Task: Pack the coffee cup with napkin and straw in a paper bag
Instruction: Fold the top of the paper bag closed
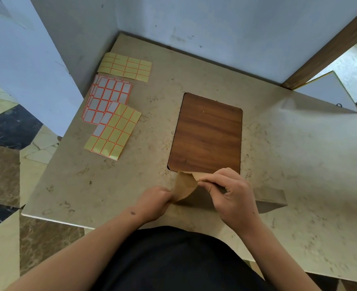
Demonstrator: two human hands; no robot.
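A brown paper bag stands on the beige table near its front edge, between my two hands. My left hand pinches the bag's left top edge. My right hand pinches the right top edge, fingers curled over the paper. The bag's mouth looks partly pulled apart, and its body stretches to the right along the table behind my right hand. No coffee cup, napkin or straw shows in this view.
A wooden board lies flat just beyond the bag. Sticker sheets lie at the left: yellow ones, white-and-orange ones, and another yellow sheet. Walls close the table's far side; the floor drops off at left.
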